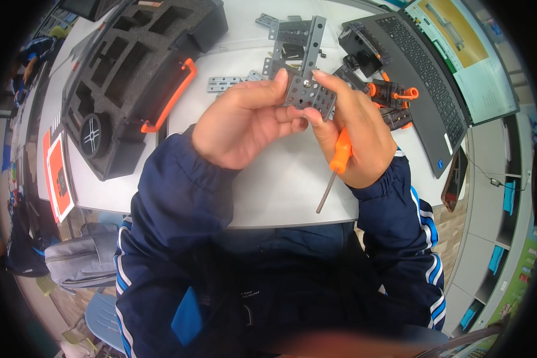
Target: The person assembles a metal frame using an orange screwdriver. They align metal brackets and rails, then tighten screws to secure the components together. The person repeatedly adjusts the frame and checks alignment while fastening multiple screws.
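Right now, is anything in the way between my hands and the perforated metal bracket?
Nothing visible: the left hand and right hand both touch the perforated metal bracket directly. The orange-handled screwdriver in the right hand sits below it, shaft pointing away.

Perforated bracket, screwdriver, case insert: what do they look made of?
Perforated bracket: probably metal, satin dark grey; crisp round holes, faint sheen.
Screwdriver handle: likely plastic, smooth; uniform bright orange.
Screwdriver shaft: looks like steel, dull grey; slim, straight rod.
Case insert: apparently foam, matte charcoal; speckled grain, deep cut-outs.
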`<state>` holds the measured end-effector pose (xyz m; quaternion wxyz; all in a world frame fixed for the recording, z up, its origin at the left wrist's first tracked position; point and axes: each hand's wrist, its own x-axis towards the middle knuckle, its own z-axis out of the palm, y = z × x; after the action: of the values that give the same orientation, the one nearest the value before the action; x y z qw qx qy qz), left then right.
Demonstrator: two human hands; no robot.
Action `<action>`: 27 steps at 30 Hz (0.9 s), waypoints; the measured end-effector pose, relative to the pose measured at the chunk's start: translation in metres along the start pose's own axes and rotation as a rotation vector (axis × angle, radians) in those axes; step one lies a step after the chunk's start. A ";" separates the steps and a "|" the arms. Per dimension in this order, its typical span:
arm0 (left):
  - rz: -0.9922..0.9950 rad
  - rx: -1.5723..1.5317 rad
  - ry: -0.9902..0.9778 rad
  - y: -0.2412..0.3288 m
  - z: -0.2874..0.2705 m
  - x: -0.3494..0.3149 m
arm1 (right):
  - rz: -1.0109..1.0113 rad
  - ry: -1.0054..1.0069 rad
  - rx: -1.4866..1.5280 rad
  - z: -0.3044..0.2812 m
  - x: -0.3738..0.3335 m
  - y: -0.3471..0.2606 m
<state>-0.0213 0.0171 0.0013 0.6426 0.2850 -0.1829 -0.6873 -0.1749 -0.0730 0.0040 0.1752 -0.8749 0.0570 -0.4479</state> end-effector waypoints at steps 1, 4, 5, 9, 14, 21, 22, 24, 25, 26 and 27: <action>0.006 -0.005 0.027 -0.001 0.001 0.000 | -0.001 0.005 0.000 0.001 0.000 0.000; 0.042 -0.048 -0.019 -0.003 0.003 0.000 | 0.010 -0.016 0.002 -0.001 0.000 -0.002; 0.046 -0.056 -0.020 -0.003 0.003 0.000 | 0.021 -0.035 -0.014 -0.002 0.000 -0.002; 0.062 -0.065 -0.059 -0.004 -0.003 0.001 | -0.033 -0.029 -0.041 -0.002 0.001 -0.001; 0.054 -0.158 -0.160 -0.005 -0.013 0.007 | -0.060 0.022 -0.086 0.001 0.002 0.005; 0.060 -0.034 -0.093 -0.003 -0.013 0.005 | -0.003 0.067 0.111 0.003 0.001 0.008; 0.070 -0.017 -0.087 -0.003 -0.012 0.005 | 0.001 0.065 0.128 0.002 0.001 0.008; 0.067 0.043 -0.059 -0.004 -0.011 0.005 | 0.002 0.045 0.167 0.000 0.001 0.009; 0.071 0.054 -0.069 -0.004 -0.010 0.005 | 0.001 0.028 0.188 -0.003 0.001 0.010; 0.065 0.064 -0.075 -0.003 -0.010 0.004 | 0.016 0.002 0.204 -0.005 0.002 0.010; 0.061 0.067 -0.092 -0.003 -0.009 0.004 | 0.028 -0.048 0.231 -0.009 0.002 0.010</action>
<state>-0.0176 0.0147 -0.0083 0.6443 0.2687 -0.2437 -0.6733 -0.1807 -0.0850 0.0065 0.2824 -0.8583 0.0132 -0.4281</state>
